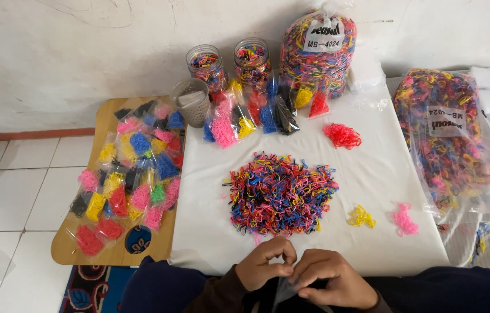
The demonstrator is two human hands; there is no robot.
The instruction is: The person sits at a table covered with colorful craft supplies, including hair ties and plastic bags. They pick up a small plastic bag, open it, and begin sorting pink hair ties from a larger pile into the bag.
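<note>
My left hand [266, 262] and my right hand [330, 279] meet at the bottom centre, both pinching a small clear plastic bag [285, 288] between their fingers. Just beyond them a large heap of mixed coloured rubber bands [279, 194] lies on the white cloth [372, 168]. Small sorted clumps lie apart on the cloth: red [342, 135], yellow [361, 217] and pink [405, 219].
A wooden board [106, 249] on the left holds several small bags of single-colour bands [132, 174]. At the back stand two clear jars [206, 66], a grey cup [190, 101], more small bags [250, 116] and a big bag of bands [317, 52]. Another big bag [447, 133] lies right.
</note>
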